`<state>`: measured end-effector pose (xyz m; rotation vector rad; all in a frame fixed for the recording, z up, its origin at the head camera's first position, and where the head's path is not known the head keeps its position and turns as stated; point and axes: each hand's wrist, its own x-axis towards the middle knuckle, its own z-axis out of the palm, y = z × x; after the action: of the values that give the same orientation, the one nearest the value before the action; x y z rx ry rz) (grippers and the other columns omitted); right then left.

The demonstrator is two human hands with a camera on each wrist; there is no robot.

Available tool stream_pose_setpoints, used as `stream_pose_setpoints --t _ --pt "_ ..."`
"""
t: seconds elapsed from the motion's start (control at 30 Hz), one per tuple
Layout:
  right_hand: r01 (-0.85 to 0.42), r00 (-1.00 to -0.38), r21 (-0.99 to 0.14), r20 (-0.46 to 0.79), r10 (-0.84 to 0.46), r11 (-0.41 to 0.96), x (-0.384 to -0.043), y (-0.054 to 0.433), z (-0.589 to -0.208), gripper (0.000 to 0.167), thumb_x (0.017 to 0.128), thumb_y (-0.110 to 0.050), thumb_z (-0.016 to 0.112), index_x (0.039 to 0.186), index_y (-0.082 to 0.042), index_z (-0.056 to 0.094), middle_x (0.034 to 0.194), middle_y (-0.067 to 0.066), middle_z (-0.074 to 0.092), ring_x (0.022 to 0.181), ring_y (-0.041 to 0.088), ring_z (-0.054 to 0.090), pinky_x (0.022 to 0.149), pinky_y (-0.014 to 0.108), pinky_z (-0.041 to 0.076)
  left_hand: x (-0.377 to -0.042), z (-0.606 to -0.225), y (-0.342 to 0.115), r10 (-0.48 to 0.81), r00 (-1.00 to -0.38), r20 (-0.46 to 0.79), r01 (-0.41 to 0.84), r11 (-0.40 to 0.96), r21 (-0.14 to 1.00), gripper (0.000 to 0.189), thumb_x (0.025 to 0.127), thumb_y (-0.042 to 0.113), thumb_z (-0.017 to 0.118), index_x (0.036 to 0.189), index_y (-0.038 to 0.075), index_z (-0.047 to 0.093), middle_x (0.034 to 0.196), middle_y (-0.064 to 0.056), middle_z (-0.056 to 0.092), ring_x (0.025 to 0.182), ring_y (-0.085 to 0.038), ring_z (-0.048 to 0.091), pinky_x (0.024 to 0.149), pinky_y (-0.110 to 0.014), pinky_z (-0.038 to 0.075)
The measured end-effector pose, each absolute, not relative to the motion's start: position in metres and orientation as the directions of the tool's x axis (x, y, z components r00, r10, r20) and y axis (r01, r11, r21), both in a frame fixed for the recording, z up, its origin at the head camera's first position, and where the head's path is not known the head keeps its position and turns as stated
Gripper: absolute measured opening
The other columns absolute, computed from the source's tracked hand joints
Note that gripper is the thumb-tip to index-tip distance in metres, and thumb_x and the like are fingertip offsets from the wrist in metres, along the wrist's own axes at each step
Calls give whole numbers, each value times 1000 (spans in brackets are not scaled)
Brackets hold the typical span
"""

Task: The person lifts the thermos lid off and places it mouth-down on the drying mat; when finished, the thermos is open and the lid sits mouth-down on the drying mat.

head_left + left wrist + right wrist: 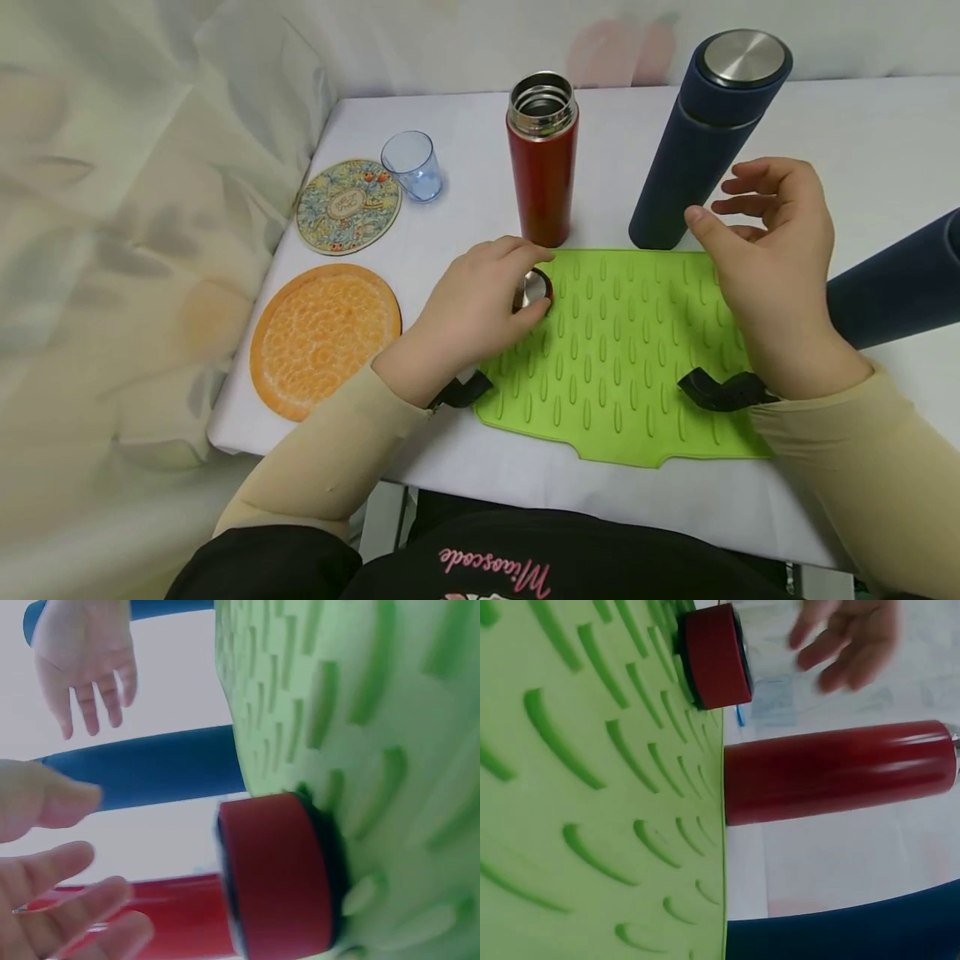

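A red screw cap with a steel top (536, 287) rests on the ridged green silicone mat (607, 358). Just above it hovers my left hand (487, 300), its fingers apart from the red cap (277, 877) in the left wrist view. Behind the mat stands a red thermos (543, 187) with its steel mouth uncovered. Over the mat's right side my right hand (787, 267) hangs with loosely bent fingers and nothing in them. Close to those fingers is a tall dark blue thermos (693, 158) with its lid on.
Another dark blue thermos (900, 279) stands at the right edge of the head view. To the left are a small blue glass (412, 167), a round patterned coaster (348, 208) and a round orange mat (324, 342). A curtain (135, 250) borders the table's left side.
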<state>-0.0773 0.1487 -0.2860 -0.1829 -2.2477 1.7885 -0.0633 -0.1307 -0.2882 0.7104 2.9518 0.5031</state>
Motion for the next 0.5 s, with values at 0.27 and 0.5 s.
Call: stream_pose_setpoints --t 0.27,0.5 --pt "80 -958 -964 -4 286 254 -95 150 -288 79 96 -15 85 157 -30 38 137 -13 44 122 8 48 98 26 44 -49 -276 -131 495 -844 208 535 747 394 41 101 21 75 141 12 72 136 -4 74 124 -24 70 109 -40 54" --pt "117 -969 -962 -57 238 247 -117 150 -296 97 92 -14 89 165 -33 27 141 -10 41 127 8 48 104 29 40 -45 -273 -132 550 -769 326 640 671 375 38 101 19 76 137 7 74 130 -7 76 118 -24 72 106 -38 57"
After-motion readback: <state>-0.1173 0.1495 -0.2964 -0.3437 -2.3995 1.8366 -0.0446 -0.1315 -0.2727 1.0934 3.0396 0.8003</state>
